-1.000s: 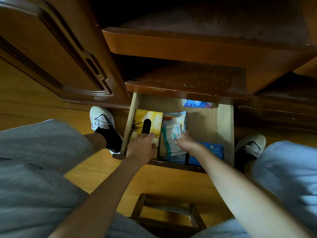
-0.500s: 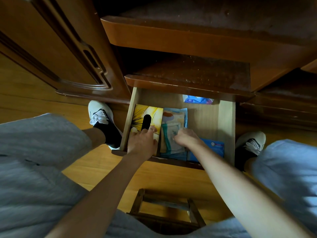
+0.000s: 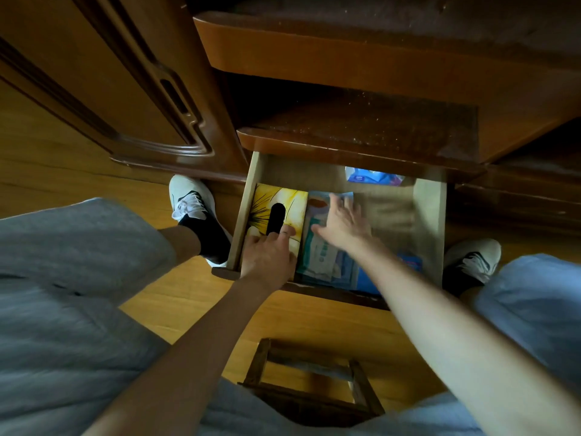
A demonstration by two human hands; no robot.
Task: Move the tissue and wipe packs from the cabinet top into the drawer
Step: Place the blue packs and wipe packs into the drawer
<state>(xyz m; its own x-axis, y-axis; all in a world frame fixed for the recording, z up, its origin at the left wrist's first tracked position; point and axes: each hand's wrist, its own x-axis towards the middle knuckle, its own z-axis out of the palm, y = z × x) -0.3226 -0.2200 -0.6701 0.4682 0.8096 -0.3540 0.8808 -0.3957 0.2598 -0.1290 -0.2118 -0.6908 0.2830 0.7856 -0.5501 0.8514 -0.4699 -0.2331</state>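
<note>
Fingers (image 3: 287, 231) of the left hand (image 3: 267, 258) lie fairly flat on the yellow tissue pack (image 3: 279, 199), pressing it down at the drawer's left side, probably so it stays snug against the wall. Right hand (image 3: 341, 221) is blurry, fingers spread wide open and holding nothing, hovering over the teal and white wipe pack (image 3: 320, 253) lying in the middle. Can't tell if it's actually touching. A blue pack (image 3: 369, 280) sits under the right forearm, and another blue pack (image 3: 371, 177) is tucked at the back under the cabinet edge. Drawer (image 3: 429, 215) is pulled out, with bare bottom showing on the right. Cabinet top (image 3: 361, 121) looks bare from here, so I'd guess it's nearly done.
</note>
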